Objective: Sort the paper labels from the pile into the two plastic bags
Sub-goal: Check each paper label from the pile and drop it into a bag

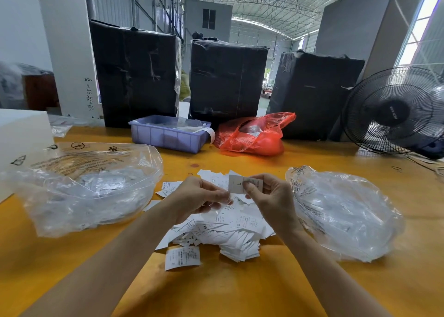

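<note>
Paper labels (216, 223) lie in a loose white heap at the lower centre of the frame, on the yellow table (252, 292), between two clear plastic bags: the left bag (84, 187) at centre left, its mouth gaping toward the pile, and the right bag (346, 211) at centre right, crumpled and lower, its opening hard to make out.

Risks, as I judge them: the held label (236, 184), printed with an "L", sits above the pile at mid-frame, and a second slip may be stuck behind it, so two could go into one bag unread. Other slips show an "S"; a hurried glance could send a label to the wrong bag. The fan (394, 112) at the right edge faces the table; whether it runs I cannot tell, but a draught would scatter such light slips. One label (182, 258) already lies apart from the heap, toward the bottom of the frame.

The right hand (271, 199) pinches the held label's right side between thumb and curled fingers. The left hand (199, 196) has its fingers curled, their tips at the label's lower left corner; whether it truly grips that corner or another slip beneath, I cannot tell.
</note>
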### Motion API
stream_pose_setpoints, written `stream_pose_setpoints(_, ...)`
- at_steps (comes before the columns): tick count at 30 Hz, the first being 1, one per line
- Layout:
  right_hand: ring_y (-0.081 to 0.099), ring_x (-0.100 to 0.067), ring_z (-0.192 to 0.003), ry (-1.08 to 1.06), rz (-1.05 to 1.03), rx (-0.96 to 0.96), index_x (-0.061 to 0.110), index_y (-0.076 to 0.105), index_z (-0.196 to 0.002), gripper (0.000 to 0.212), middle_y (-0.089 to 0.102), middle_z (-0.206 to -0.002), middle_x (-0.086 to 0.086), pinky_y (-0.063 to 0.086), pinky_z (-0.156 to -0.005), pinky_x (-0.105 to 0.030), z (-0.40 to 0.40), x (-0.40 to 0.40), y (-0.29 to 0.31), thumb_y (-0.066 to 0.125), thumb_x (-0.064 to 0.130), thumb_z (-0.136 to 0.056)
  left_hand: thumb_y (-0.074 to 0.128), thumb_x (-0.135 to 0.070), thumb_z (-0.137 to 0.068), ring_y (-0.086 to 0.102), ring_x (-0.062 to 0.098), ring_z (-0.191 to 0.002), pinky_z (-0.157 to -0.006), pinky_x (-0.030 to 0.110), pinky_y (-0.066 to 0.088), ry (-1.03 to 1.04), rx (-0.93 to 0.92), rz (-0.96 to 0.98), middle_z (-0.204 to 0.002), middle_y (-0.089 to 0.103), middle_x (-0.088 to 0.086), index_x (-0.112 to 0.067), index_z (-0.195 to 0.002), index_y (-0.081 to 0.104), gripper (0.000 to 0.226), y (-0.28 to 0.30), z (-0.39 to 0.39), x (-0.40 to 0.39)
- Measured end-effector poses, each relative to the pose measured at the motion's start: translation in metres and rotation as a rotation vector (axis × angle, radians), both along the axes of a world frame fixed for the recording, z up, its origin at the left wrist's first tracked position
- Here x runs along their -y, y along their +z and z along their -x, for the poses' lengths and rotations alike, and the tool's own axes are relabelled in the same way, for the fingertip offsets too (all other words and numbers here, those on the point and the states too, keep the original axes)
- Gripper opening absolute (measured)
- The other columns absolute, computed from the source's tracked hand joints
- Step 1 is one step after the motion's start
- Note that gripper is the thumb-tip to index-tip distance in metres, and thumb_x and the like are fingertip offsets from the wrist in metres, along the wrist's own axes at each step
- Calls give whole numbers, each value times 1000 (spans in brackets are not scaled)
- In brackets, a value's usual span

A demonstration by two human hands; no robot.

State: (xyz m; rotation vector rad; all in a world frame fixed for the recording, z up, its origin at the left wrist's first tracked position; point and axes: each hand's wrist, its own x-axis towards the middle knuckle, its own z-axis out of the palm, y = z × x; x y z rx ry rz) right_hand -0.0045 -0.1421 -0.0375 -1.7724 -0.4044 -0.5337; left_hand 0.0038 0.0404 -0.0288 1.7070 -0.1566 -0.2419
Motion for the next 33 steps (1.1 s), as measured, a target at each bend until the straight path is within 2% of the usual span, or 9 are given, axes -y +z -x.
stream_pose_setpoints(5, 66, -24, -68, -12, 61, 16, 21, 65, -79, 20, 67, -75, -1, 57, -60, -34, 1, 0, -1, 69, 2, -82, 77, -20, -71, 60, 4, -56, -50, 14, 44, 14, 8, -10, -85, 75, 9, -5, -83, 76, 19, 0, 0, 1)
stream_pose_setpoints(9, 64, -35, -70, 38, 104, 1, 15, 66, -78, 16, 68, -74, -14, 55, -64, -45, 2, -3, -1, 70, 0, -81, 77, -20, -72, 60, 3, -55, -51, 14, 45, 39, 10, -11, -73, 74, 2, -7, -82, 75, 17, 1, 0, 1)
stream_pose_setpoints(11, 64, -34, -67, 84, 129, -27, 10, 67, -77, 12, 68, -74, -17, 55, -64, -42, 2, -3, -1, 71, -2, -79, 76, -15, -76, 60, 4, -52, -50, 14, 44, 79, 12, -16, -64, 70, 1, -6, -82, 74, 11, 0, -1, 2)
stream_pose_setpoints(14, 64, -17, -58, 145, 132, -82, 4, 67, -78, 10, 67, -71, -12, 55, -58, -27, 2, -2, -1, 71, -5, -78, 76, -13, -76, 59, 4, -50, -48, 14, 44, 112, 18, -25, -63, 67, 4, -5, -82, 73, 11, 0, -1, 2)
stream_pose_setpoints(16, 61, -12, -55, 176, 125, -134, 4, 67, -79, 10, 65, -70, -12, 53, -56, -23, 0, 0, 0, 72, -5, -77, 77, -14, -74, 59, 5, -52, -48, 14, 44, 118, 30, -23, -63, 68, 4, -6, -81, 74, 11, 0, -1, 3)
stream_pose_setpoints(21, 60, -11, -55, 258, 65, -286, -2, 64, -96, 23, 64, -71, -10, 52, -58, -20, -2, 5, 0, 73, -4, -75, 79, -15, -71, 56, 10, -58, -53, 18, 45, 122, 65, -28, -66, 69, 7, -10, -76, 76, 8, -1, -2, 3)
stream_pose_setpoints(27, 47, -8, -63, 258, 262, -328, 0, 50, -130, 35, 52, -77, 0, 42, -58, -17, -2, 0, -1, 47, -2, -95, 80, -14, -73, 54, 13, -59, -49, 16, 41, 129, 124, -39, -66, 67, 9, -11, -71, 74, 7, -11, 1, 16)
stream_pose_setpoints(30, 48, -7, -65, 325, 330, -360, -3, 42, -136, 44, 57, -102, -9, 45, -60, -18, 1, -1, 0, 42, -10, -92, 77, -14, -76, 53, 5, -49, -46, 15, 40, 151, 136, 16, -62, 66, 5, -5, -77, 74, 10, -14, 2, 22)
stream_pose_setpoints(33, 57, -12, -68, 240, 154, -341, 4, 41, -135, 47, 56, -97, -8, 52, -63, -23, 0, -1, -1, 53, -6, -90, 77, -15, -76, 58, 6, -54, -52, 17, 43, 208, 144, 64, -66, 69, 5, -6, -79, 74, 10, -15, 3, 25)
